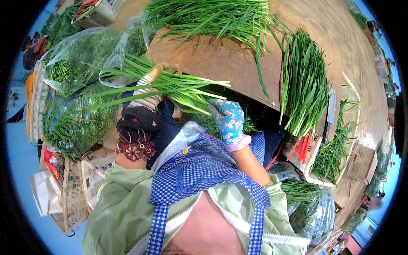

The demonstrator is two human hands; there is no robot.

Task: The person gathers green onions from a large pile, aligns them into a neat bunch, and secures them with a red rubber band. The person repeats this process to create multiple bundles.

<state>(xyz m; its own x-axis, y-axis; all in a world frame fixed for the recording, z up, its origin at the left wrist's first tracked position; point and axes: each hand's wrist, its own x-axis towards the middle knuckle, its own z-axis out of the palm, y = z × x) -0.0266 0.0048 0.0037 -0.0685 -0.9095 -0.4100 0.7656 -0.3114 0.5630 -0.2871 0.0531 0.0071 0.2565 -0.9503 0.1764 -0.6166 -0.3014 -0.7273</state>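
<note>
My left hand (149, 86), in a striped glove, grips a loose bunch of garlic chives (178, 84) above my lap. The green leaves fan out to the left, and the pale stem ends point right. At those ends is my right hand (228, 119) in a blue flowered glove. Its fingers are curled against the lower stems; whether they pinch one is hidden. Beyond my hands, a large heap of garlic chives (216, 19) lies on a brown wooden board (204, 57). A separate, aligned bundle of garlic chives (306, 83) rests along the board's right side.
A knife (331, 106) lies at the board's right edge, beside red ties (302, 147). A white plastic crate (318, 181) holds loose greens (331, 156). Clear plastic bags of greens (86, 54) stand left, near plastic crates (75, 191). Dark space lies under the board.
</note>
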